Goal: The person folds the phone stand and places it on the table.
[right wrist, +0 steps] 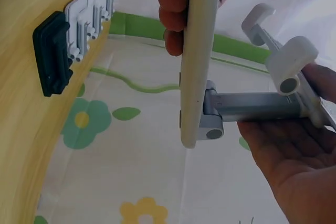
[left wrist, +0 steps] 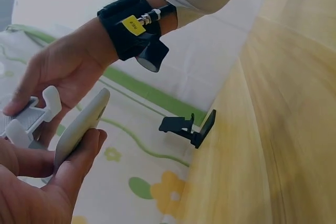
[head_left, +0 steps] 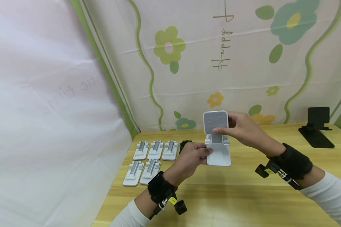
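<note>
Both hands hold a white phone stand (head_left: 219, 156) above the table, with its grey-padded plate (head_left: 216, 121) raised from the base. Thumb and fingers of my left hand (head_left: 191, 157) pinch the base by its left edge; the left wrist view shows that base (left wrist: 81, 124) nearly edge-on. With its thumb across the grey pad and fingers behind, my right hand (head_left: 244, 129) grips the padded plate. In the right wrist view a metal arm (right wrist: 257, 106) joins base and plate, standing out from the base's hinge (right wrist: 211, 127).
Several folded white phone stands (head_left: 156, 149) lie in two rows at the table's left. Beside them a folded black stand (right wrist: 52, 53) is partly hidden by my left hand in the head view. An unfolded black stand (head_left: 316, 129) stands far right. A printed curtain (head_left: 193, 85) hangs behind.
</note>
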The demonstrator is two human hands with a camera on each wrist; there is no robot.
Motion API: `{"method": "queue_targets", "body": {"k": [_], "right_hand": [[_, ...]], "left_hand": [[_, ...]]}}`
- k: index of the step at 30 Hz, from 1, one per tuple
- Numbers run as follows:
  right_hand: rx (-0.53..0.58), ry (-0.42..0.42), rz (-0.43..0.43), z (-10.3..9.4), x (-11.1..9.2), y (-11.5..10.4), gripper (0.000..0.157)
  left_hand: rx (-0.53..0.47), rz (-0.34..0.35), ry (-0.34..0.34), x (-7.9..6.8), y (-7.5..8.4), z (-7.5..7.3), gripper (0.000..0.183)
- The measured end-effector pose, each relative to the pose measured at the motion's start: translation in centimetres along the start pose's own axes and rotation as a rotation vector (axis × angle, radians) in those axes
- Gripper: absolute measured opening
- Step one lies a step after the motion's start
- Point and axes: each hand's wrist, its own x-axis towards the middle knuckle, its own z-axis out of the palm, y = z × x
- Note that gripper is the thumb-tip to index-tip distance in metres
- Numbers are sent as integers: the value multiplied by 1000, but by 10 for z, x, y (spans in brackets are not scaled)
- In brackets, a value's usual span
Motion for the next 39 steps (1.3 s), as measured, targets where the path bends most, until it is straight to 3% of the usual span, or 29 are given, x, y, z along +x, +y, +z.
{"method": "queue_targets", "body": {"k": [7, 14, 18, 20, 24, 27, 34, 39], "right_hand": [[-55, 53, -16, 2, 0, -2, 37], [-71, 166, -48, 10, 0, 1, 25], [-84, 168, -60, 10, 0, 5, 25], [-129, 173, -103, 10, 1, 6, 30], [-275, 224, -311, 7, 7, 3, 40], [-369, 248, -437, 3, 9, -4, 38], [-463, 217, -454, 10, 8, -16, 29], [-543, 199, -594, 36, -4, -15, 27]], "left_hand": [[27, -21, 4, 0, 3, -3, 30], [37, -30, -13, -1, 3, -2, 24], [48, -39, -3, -1, 3, -2, 23], [67, -41, 19, 0, 2, -3, 23], [112, -40, 61, 2, -1, -7, 24], [140, -43, 63, 5, -3, -9, 25], [130, -52, 109, 10, -3, -12, 24], [61, -27, 111, 11, 7, -17, 26]]}}
